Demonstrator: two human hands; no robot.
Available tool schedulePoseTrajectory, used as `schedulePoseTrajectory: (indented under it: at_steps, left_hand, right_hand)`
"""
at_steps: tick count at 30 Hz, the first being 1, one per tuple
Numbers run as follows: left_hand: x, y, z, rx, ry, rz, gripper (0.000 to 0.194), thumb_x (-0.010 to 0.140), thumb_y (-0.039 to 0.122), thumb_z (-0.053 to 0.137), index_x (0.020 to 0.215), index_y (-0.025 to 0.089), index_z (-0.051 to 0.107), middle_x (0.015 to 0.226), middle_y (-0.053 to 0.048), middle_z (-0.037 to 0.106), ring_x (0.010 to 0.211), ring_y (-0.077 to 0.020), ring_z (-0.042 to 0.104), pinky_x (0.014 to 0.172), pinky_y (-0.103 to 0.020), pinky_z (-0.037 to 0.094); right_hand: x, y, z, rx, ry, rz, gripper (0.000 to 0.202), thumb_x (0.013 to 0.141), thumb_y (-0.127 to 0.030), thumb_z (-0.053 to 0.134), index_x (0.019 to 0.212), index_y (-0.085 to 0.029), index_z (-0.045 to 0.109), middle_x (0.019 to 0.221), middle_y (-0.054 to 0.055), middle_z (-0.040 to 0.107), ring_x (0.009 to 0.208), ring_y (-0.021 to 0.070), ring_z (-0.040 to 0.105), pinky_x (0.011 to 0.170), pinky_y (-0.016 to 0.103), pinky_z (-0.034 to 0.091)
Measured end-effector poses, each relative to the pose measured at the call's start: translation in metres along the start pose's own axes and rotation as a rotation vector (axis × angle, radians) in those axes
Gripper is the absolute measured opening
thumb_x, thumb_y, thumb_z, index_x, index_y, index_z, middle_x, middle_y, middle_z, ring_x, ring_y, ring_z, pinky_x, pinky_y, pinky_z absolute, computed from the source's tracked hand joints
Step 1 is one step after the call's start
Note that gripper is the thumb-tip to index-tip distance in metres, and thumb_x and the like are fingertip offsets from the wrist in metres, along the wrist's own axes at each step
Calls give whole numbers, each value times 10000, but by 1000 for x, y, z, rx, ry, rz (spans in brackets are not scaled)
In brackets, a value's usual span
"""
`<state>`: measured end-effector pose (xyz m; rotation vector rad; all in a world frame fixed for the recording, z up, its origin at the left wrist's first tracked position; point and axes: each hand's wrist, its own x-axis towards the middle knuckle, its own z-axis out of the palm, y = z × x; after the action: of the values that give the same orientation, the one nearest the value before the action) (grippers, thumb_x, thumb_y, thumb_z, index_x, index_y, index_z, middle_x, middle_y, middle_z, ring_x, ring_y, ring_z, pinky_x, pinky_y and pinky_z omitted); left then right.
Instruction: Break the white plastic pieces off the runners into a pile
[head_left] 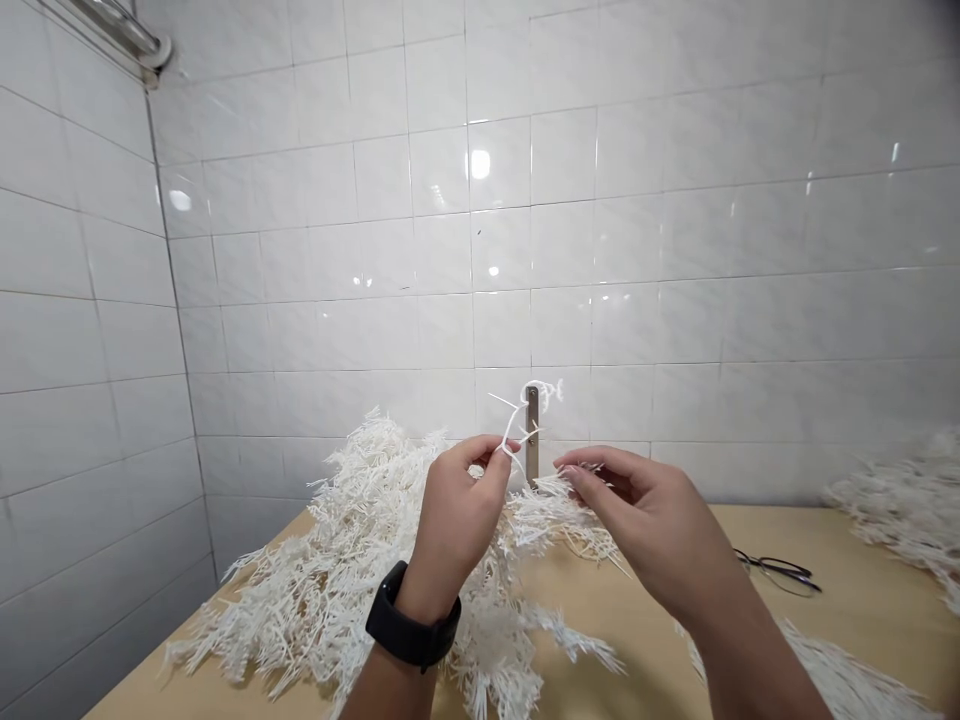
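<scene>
We pinch the white branched sprig point(511, 425) between the thumb and index finger of our left hand point(459, 510), its stem rising from those fingertips and curling over beside the top of the upright metal strip point(532, 440). The sprig is to the left of our right hand point(656, 510), apart from it. The right thumb and fingers are bent close together at some white strands point(555, 505); we cannot tell whether they grip any. A big white heap point(352, 530) spreads over the tabletop's point(585, 600) left side, behind and around our left wrist with its black smartwatch point(412, 620). Eyeglasses point(784, 572) lie right of our right hand, and another white pile point(907, 500) sits toward the far right corner.
</scene>
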<state>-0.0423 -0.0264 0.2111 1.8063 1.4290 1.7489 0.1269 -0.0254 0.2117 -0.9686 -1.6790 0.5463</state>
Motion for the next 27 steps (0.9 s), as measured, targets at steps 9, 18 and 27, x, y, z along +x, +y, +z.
schedulePoseTrajectory:
  at_steps: [9, 18, 27]
  left_hand:
    - [0, 0, -3, -15, 16, 22, 243, 838, 251, 540, 934, 178, 751, 860, -25, 727, 794, -168, 632, 715, -259, 477]
    - [-2, 1, -3, -33, 9, -2, 289, 879, 351, 526, 982, 182, 736, 852, -21, 701, 534, -99, 505, 477, -223, 359]
    - [-2, 0, 1, -30, -99, 48, 245, 872, 296, 552, 1029, 207, 717, 1028, -51, 718, 914, -190, 645, 816, -287, 500]
  right_hand:
    - [-3, 12, -16, -46, -260, -11, 146, 811, -336, 632, 811, -229, 732, 637, 23, 672, 550, 167, 584, 449, 250, 367]
    - [-8, 7, -14, -125, -442, -34, 294, 872, -314, 552, 601, -202, 560, 576, -2, 547, 525, 132, 458, 450, 242, 294]
    - [2, 7, -2, 297, -118, -81, 382, 895, -489, 560, 680, -181, 629, 649, 32, 584, 600, 143, 522, 559, 262, 457]
